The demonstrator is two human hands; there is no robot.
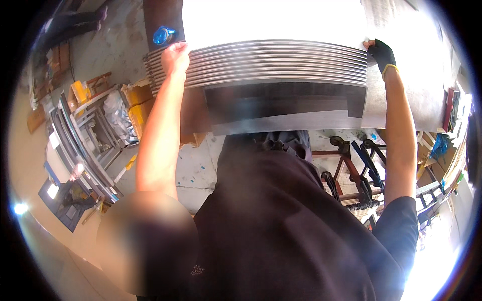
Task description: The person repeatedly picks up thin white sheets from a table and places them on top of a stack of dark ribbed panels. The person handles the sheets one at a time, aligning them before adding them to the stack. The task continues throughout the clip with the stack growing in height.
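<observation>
A bright, washed-out white sheet [276,20] covers the far part of the work table [401,95]. Along its near edge lies a row of parallel shiny metal rods [266,60]. My bare left hand [175,59] is closed at the sheet's near left corner, above the left ends of the rods, fingertips pressed together. At the opposite corner my right hand [381,54], in a black fingerless glove with a yellow band at the wrist, pinches the sheet's edge beside the rods' right ends. Glare hides exactly how the fingers grip. Closer to me lies a dark flat panel [281,103].
A blue plastic bottle or wrapped roll [163,35] stands just beyond my left hand. On the floor at left are metal frames [95,130] and cardboard boxes [138,105]. Dark and reddish metal stands [354,170] sit under the table at right. Someone's legs [75,22] show at far left.
</observation>
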